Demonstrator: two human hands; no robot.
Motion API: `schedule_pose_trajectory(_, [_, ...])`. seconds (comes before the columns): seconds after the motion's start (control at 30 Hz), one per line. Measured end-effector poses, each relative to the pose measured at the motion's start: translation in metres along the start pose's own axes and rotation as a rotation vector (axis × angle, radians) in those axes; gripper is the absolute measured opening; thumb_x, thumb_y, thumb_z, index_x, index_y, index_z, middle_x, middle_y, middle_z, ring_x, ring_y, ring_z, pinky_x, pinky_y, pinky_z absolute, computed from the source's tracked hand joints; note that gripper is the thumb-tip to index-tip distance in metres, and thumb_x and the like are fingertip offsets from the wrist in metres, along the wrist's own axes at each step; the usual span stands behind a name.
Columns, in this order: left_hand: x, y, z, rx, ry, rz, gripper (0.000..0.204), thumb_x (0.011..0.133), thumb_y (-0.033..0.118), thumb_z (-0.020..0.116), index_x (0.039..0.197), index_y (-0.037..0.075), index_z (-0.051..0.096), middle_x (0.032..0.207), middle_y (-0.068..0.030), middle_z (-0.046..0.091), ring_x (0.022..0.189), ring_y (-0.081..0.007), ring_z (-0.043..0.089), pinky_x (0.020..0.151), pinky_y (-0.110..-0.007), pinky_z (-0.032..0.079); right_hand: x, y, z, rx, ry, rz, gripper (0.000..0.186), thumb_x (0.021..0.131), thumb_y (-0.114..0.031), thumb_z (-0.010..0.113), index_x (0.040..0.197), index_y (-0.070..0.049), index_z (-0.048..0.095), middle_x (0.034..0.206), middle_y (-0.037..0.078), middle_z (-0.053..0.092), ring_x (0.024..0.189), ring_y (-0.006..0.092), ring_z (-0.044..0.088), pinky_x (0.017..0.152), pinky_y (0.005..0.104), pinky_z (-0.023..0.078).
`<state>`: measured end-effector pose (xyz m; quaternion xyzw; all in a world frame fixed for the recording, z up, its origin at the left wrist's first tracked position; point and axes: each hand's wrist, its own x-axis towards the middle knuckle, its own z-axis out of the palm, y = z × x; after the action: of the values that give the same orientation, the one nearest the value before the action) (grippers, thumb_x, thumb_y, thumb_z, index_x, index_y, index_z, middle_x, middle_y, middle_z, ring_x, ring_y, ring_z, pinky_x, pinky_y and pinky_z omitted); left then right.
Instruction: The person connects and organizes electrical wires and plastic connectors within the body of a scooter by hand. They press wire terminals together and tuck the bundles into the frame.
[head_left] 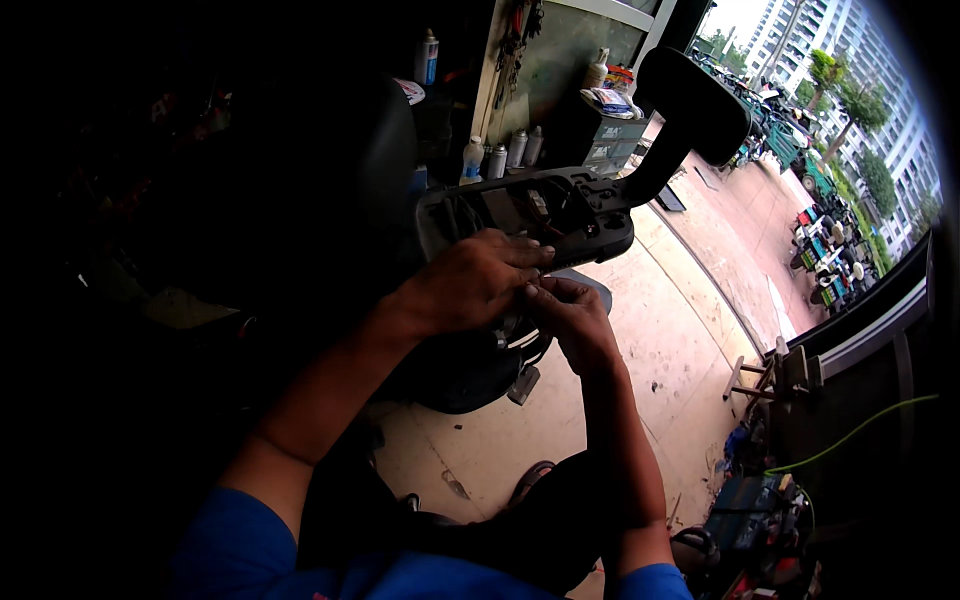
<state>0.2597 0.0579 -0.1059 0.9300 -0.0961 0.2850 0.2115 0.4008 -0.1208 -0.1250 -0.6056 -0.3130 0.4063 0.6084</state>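
Just in front of me is what looks like a scooter's rear body, its black frame (pixel 610 225) open on top, with wires and small parts inside. A black padded backrest (pixel 690 105) rises from its far right end. My left hand (pixel 475 278) lies over the near edge of the frame, its fingers bent and reaching right. Close against it, my right hand (pixel 575 318) is closed, thumb and fingertips pinched together beside the left fingertips. Whatever the fingers of both hands grip is too small and dark to make out. Dark cables (pixel 530 350) hang below the hands.
Bottles and spray cans (pixel 517 150) stand behind the frame, beside stacked drawers (pixel 613 135). A small wooden stool (pixel 750 380) stands to the right, above a cluttered heap of tools and boxes (pixel 745 510). Parked vehicles (pixel 825 250) line the pavement outside. Deep shadow covers the left side.
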Motion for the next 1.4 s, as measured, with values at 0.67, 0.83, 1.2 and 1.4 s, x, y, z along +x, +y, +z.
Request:
schedule_pose_trajectory(0.67, [-0.124,0.082,0.086,-0.598,-0.261,-0.644,0.067,0.095,0.029,0.081,0.154,0.009,0.056,0.153,-0.0196,0.059,0.145,-0.0346,0.054,0.121,-0.047,0.044,-0.07,0.012,-0.024,0.542,-0.407,0.073,0.06,0.107,-0.047,0.061,0.148,-0.003,0.056,0.125,0.012,0.072,0.104,0.0224,0.07,0.097,0.0437,0.056])
schedule_pose_trajectory(0.83, [-0.144,0.092,0.116,-1.175,-0.598,-0.705,0.063,0.106,0.031,0.068,0.163,0.017,0.046,0.156,-0.0142,0.057,0.143,-0.0287,0.055,0.123,-0.045,0.042,-0.075,0.024,-0.012,0.725,-0.303,0.038,0.035,0.107,-0.033,0.064,0.132,-0.007,0.065,0.114,0.004,0.073,0.094,0.0134,0.067,0.088,0.0356,0.057])
schedule_pose_trajectory(1.2, [-0.152,0.104,0.118,-1.959,-0.484,-0.917,0.046,0.105,0.021,0.059,0.143,-0.004,0.059,0.139,-0.0258,0.066,0.131,-0.035,0.065,0.103,-0.054,0.06,-0.079,0.054,-0.016,0.382,-0.065,0.164,0.057,0.111,-0.048,0.056,0.144,-0.001,0.058,0.128,0.013,0.073,0.113,0.0214,0.072,0.102,0.0381,0.057])
schedule_pose_trajectory(1.4, [-0.145,0.096,0.1,-2.007,-0.226,-0.924,0.04,0.099,0.018,0.062,0.133,-0.003,0.064,0.127,-0.0245,0.071,0.123,-0.0355,0.069,0.1,-0.052,0.061,-0.122,0.109,-0.022,0.168,-0.257,0.398,0.079,0.11,-0.065,0.045,0.148,0.003,0.055,0.134,0.021,0.069,0.129,0.0291,0.065,0.118,0.0435,0.045])
